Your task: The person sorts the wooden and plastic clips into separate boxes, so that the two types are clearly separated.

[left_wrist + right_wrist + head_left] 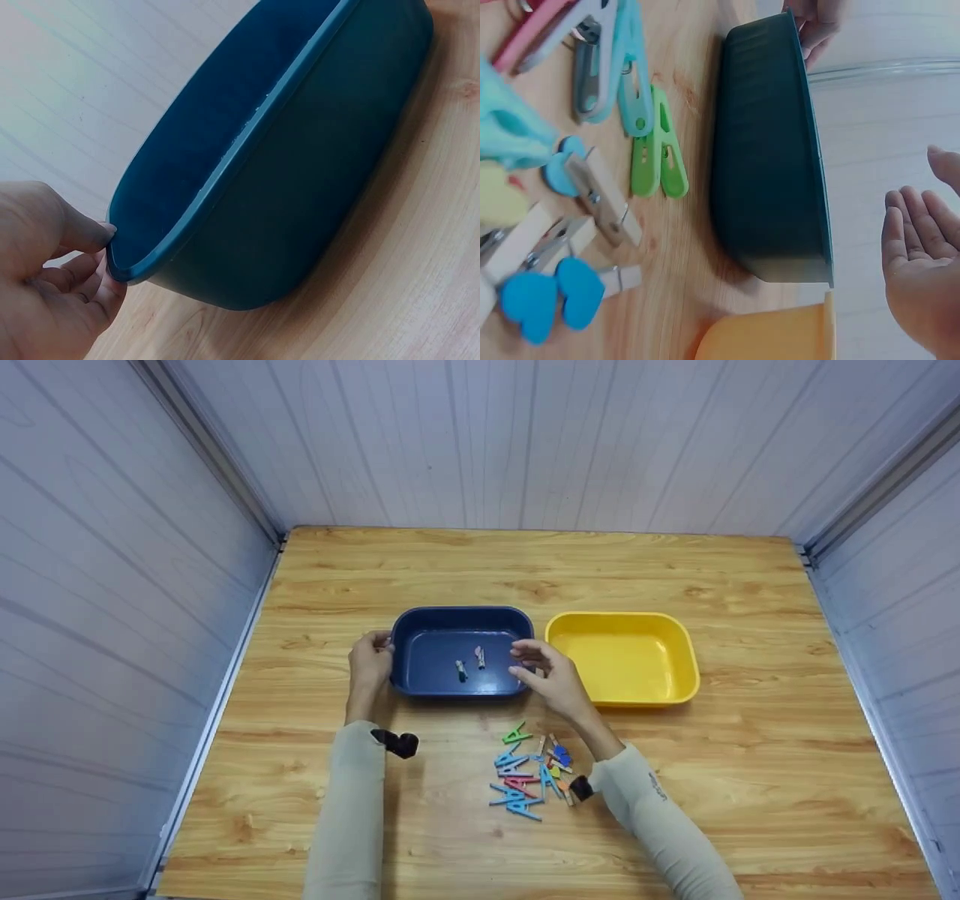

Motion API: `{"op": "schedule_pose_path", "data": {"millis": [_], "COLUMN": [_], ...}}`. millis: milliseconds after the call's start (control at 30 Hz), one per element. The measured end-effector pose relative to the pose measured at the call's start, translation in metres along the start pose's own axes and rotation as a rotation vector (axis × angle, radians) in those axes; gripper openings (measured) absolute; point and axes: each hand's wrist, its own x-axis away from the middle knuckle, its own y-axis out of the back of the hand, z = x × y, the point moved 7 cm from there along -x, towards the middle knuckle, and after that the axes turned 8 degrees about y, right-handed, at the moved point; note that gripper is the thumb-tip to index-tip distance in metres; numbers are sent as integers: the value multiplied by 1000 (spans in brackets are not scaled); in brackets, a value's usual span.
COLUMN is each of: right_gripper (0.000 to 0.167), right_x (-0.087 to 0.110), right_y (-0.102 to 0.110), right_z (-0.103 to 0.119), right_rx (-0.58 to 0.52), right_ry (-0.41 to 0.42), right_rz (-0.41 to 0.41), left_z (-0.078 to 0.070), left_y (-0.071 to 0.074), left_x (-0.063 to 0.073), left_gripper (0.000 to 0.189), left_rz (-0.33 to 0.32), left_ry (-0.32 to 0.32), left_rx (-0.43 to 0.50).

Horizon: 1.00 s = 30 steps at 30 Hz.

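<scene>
My left hand [370, 661] pinches the left rim of a dark blue plastic basin [463, 610], thumb on top and fingers below the edge, as the left wrist view shows. Inside the basin lie two small wooden clothespins, one with a green piece [461, 670] and one with a pink piece [480, 657]. Over the basin's right end hovers my right hand [553, 679], palm turned inward, fingers spread a little, nothing in its grasp. In the right wrist view that hand [928, 262] shows an empty palm beyond the basin's rim.
A yellow basin [622, 701] stands just right of the blue one. In front of both lies a loose pile of clothespins: plastic ones, such as a green one [516, 733] and a red one [520, 786], and wooden ones with blue hearts [581, 292]. White panels [495, 442] enclose the table.
</scene>
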Motion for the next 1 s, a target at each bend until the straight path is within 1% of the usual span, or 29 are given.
{"op": "schedule_pose_path", "data": {"millis": [133, 433, 633, 833, 1000], "right_gripper": [39, 36, 34, 33, 34], "right_x": [9, 26, 38, 48, 55], "right_y": [4, 12, 17, 18, 14], "right_z": [-1, -3, -3, -5, -11], "right_rx": [-10, 38, 30, 1, 5], "right_ry": [-15, -38, -41, -63, -86], "right_rz": [14, 50, 70, 75, 87], "left_z": [-1, 1, 2, 1, 0], "left_y": [0, -2, -3, -1, 0], "left_x": [0, -1, -2, -1, 0], "left_gripper": [29, 29, 29, 29, 28], "left_rz": [-2, 4, 5, -5, -13], "left_ry": [-3, -5, -3, -12, -23], "left_rx": [1, 0, 1, -4, -3]}}
